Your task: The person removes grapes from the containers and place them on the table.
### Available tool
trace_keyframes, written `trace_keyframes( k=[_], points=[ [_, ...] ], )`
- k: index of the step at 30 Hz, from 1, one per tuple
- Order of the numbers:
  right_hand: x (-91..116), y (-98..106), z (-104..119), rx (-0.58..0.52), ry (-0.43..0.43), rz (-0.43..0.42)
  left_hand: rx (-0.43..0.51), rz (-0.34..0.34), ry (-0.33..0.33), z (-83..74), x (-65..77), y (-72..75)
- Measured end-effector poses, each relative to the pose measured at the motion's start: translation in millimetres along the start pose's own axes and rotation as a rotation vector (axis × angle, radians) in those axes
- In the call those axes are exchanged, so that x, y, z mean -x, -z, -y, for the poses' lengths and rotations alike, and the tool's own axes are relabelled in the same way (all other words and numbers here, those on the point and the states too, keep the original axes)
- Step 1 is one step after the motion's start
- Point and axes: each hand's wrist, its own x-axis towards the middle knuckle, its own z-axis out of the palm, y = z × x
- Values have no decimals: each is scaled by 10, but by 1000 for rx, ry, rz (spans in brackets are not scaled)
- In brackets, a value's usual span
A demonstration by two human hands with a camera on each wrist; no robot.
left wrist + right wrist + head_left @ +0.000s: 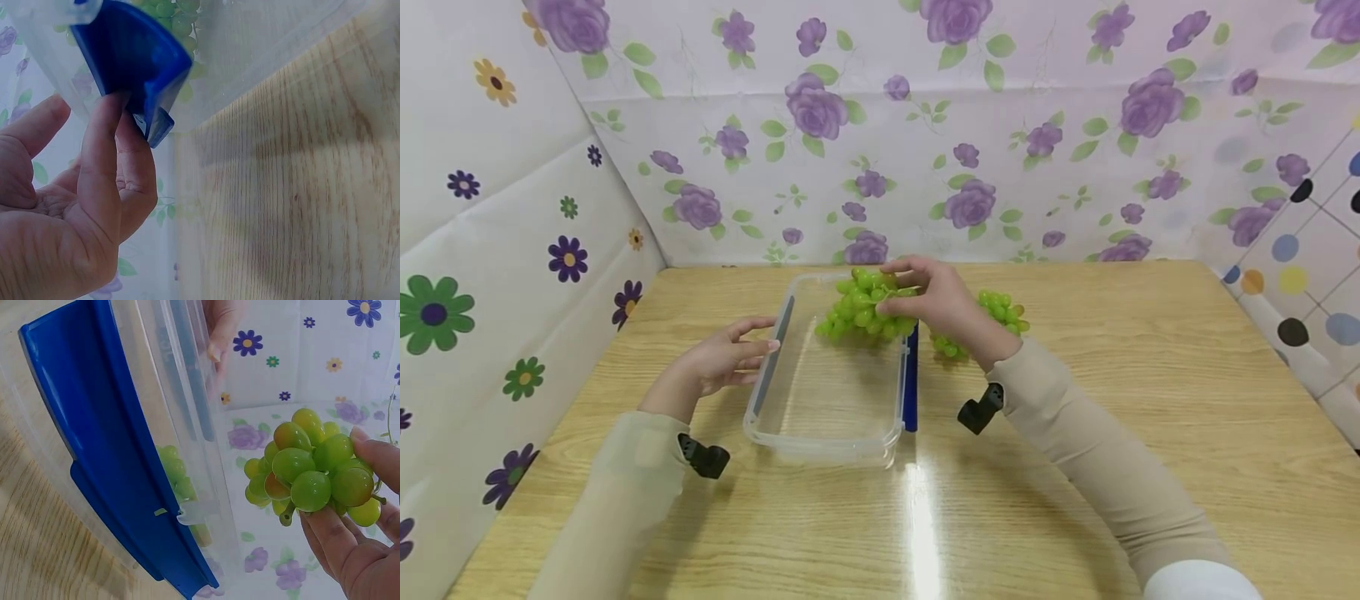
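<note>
Right hand [942,297] gripped green grapes [861,312] over the clear box [827,446]. Left hand [724,360], fingers [99,156] loosely extended, touched the box's blue flap [134,53]

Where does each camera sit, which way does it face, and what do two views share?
Head: on the person's head, facing forward and down at the table and clear container; left grip, right grip and both sleeves show.
Left wrist: on that wrist, facing the container's left flap; only the left grip shows.
Right wrist: on that wrist, facing the held grapes and right flap; right grip and part of the left show.
Shared: head and right wrist both show the held grapes.
</note>
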Motion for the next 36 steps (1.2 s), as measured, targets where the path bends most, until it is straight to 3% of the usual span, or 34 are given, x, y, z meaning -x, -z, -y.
trace_keyframes(
  k=[13, 29, 36],
  points=[
    [53, 118, 64, -18, -6, -52, 12, 0, 3, -23, 5, -6],
    [121, 288, 18, -31, 22, -80, 1, 1, 8, -20, 12, -2],
    [145, 371, -19, -14, 11, -131, -22, 1, 8, -8, 14, 2]
  ],
)
